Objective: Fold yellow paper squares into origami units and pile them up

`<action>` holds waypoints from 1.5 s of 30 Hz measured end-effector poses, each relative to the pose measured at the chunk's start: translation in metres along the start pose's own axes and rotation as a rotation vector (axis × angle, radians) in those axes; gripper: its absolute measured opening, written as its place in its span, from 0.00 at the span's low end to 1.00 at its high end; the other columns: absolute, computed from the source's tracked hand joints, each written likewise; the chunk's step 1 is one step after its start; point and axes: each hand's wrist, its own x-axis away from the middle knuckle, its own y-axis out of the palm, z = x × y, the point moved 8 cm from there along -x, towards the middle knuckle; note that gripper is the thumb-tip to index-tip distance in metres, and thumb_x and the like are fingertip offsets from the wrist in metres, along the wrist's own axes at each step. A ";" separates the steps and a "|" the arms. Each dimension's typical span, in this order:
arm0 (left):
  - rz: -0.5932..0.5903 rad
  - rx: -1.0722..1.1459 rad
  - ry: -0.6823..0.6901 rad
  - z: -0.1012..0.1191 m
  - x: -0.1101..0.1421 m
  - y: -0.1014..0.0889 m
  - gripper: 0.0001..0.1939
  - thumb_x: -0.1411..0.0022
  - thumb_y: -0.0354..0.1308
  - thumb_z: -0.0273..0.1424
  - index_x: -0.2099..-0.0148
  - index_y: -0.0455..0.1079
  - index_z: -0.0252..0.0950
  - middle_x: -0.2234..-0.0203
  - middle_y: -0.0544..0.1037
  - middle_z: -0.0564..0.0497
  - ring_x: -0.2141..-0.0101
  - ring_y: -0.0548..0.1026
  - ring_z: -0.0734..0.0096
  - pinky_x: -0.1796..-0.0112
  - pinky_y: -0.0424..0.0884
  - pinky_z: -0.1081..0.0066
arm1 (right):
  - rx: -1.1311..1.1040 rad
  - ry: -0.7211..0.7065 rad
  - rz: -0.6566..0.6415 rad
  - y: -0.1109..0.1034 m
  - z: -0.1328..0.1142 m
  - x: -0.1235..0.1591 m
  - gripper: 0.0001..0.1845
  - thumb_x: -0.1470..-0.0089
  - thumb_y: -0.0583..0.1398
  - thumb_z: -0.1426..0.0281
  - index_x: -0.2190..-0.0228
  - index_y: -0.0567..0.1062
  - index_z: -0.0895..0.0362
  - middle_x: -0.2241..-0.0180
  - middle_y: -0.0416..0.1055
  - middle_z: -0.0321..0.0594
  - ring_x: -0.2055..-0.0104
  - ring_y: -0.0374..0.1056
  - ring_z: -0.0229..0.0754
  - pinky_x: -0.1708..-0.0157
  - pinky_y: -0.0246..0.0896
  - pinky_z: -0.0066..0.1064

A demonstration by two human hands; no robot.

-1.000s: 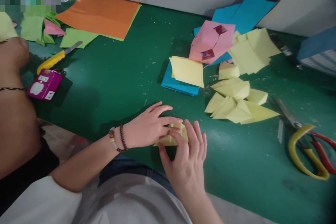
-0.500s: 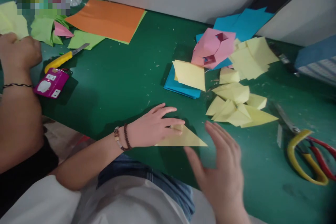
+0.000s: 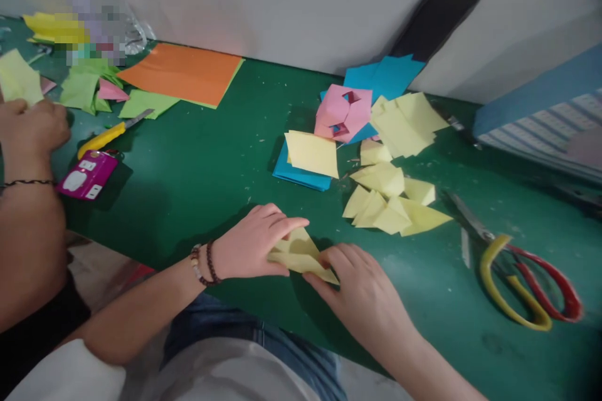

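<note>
Pinching this folded yellow paper (image 3: 294,255) near the front edge of the desk (image 3: 188,213): my left hand (image 3: 249,244) presses flat across the flap, my right hand (image 3: 367,297) grips the pointed end. Just beyond, a heap of folded yellow pieces (image 3: 376,216) is done; unfolded yellow squares (image 3: 399,125) remain, beside a pink paper model (image 3: 341,114) toward the back edge.

on the tabletop (image 3: 197,200), a folded paper (image 3: 296,257) lies between the left hand (image 3: 249,244) and right hand (image 3: 362,294); paper pieces (image 3: 376,182) sit beyond, scissors (image 3: 486,282) to the right, a utility knife (image 3: 101,140) far left.
</note>
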 end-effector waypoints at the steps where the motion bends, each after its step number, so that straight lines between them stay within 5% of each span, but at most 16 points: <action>1: 0.011 0.016 -0.011 0.000 0.000 -0.001 0.37 0.45 0.65 0.41 0.38 0.56 0.35 0.60 0.73 0.47 0.57 0.68 0.60 0.55 0.66 0.60 | -0.029 -0.022 -0.013 0.000 -0.003 -0.003 0.11 0.40 0.55 0.68 0.75 0.64 0.55 0.77 0.64 0.36 0.74 0.61 0.39 0.74 0.54 0.31; 3: 0.048 -0.001 -0.001 0.001 0.000 -0.005 0.29 0.41 0.62 0.35 0.40 0.60 0.35 0.59 0.74 0.47 0.56 0.68 0.61 0.54 0.66 0.61 | -0.074 -0.055 -0.009 -0.003 -0.007 -0.008 0.10 0.44 0.54 0.75 0.76 0.64 0.55 0.78 0.64 0.35 0.75 0.60 0.38 0.74 0.52 0.30; 6: 0.131 -0.072 0.075 0.007 0.002 -0.016 0.09 0.39 0.56 0.25 0.56 0.72 0.39 0.61 0.77 0.50 0.56 0.69 0.65 0.53 0.65 0.63 | -0.126 -0.122 0.018 -0.008 -0.013 -0.012 0.08 0.46 0.54 0.77 0.75 0.68 0.56 0.75 0.69 0.38 0.72 0.62 0.40 0.73 0.55 0.31; 8: 0.190 -0.061 0.107 0.008 0.004 -0.025 0.09 0.38 0.54 0.22 0.65 0.73 0.39 0.65 0.80 0.54 0.56 0.71 0.67 0.50 0.63 0.62 | -0.169 -0.225 0.007 -0.011 -0.017 -0.011 0.05 0.44 0.57 0.71 0.67 0.73 0.57 0.66 0.75 0.42 0.65 0.67 0.43 0.66 0.61 0.34; 12: 0.207 0.048 0.130 0.007 0.005 -0.034 0.12 0.36 0.51 0.22 0.68 0.73 0.39 0.62 0.82 0.54 0.49 0.73 0.70 0.41 0.58 0.57 | -0.178 -0.417 0.077 -0.025 -0.014 -0.006 0.15 0.43 0.57 0.71 0.53 0.73 0.54 0.52 0.75 0.42 0.47 0.65 0.48 0.49 0.62 0.45; 19: 0.071 -0.052 0.216 0.007 0.000 -0.017 0.17 0.38 0.49 0.18 0.66 0.76 0.40 0.54 0.80 0.55 0.38 0.63 0.64 0.36 0.50 0.49 | -0.249 -0.540 0.056 -0.030 -0.008 -0.004 0.15 0.38 0.51 0.77 0.59 0.76 0.53 0.62 0.79 0.36 0.52 0.71 0.39 0.49 0.67 0.38; 23: 0.190 -0.198 0.163 0.013 0.006 -0.030 0.16 0.38 0.47 0.18 0.62 0.75 0.38 0.55 0.80 0.52 0.43 0.69 0.63 0.39 0.59 0.51 | -0.260 -0.483 0.022 -0.020 -0.004 -0.006 0.13 0.38 0.52 0.77 0.62 0.76 0.55 0.67 0.78 0.38 0.58 0.73 0.39 0.54 0.69 0.36; 26: 0.208 -0.100 0.163 0.030 0.019 -0.028 0.14 0.38 0.48 0.21 0.54 0.70 0.35 0.59 0.80 0.49 0.54 0.76 0.69 0.44 0.67 0.59 | -0.300 -0.329 0.073 -0.014 0.008 -0.011 0.10 0.38 0.54 0.75 0.58 0.73 0.57 0.68 0.77 0.39 0.64 0.72 0.39 0.63 0.70 0.32; 32: 0.316 0.001 -0.127 0.019 0.033 -0.014 0.11 0.36 0.56 0.34 0.54 0.61 0.36 0.61 0.76 0.45 0.60 0.76 0.64 0.59 0.76 0.65 | -0.250 -0.078 0.125 -0.001 0.023 -0.019 0.11 0.38 0.52 0.72 0.54 0.68 0.58 0.67 0.76 0.40 0.70 0.72 0.38 0.72 0.68 0.28; 38: 0.063 -0.168 -0.187 0.016 0.002 -0.013 0.09 0.35 0.52 0.28 0.52 0.66 0.37 0.52 0.70 0.44 0.68 0.76 0.69 0.67 0.75 0.67 | -0.190 -0.083 0.142 0.001 0.020 -0.026 0.07 0.38 0.53 0.74 0.63 0.72 0.57 0.70 0.74 0.40 0.68 0.71 0.39 0.70 0.68 0.29; 45: -0.075 -0.481 -0.126 0.027 -0.022 -0.007 0.07 0.38 0.53 0.23 0.63 0.72 0.38 0.63 0.73 0.51 0.82 0.67 0.74 0.79 0.67 0.68 | -0.224 -0.080 0.143 0.006 0.023 -0.028 0.09 0.39 0.55 0.74 0.63 0.75 0.59 0.69 0.73 0.42 0.67 0.69 0.39 0.67 0.70 0.30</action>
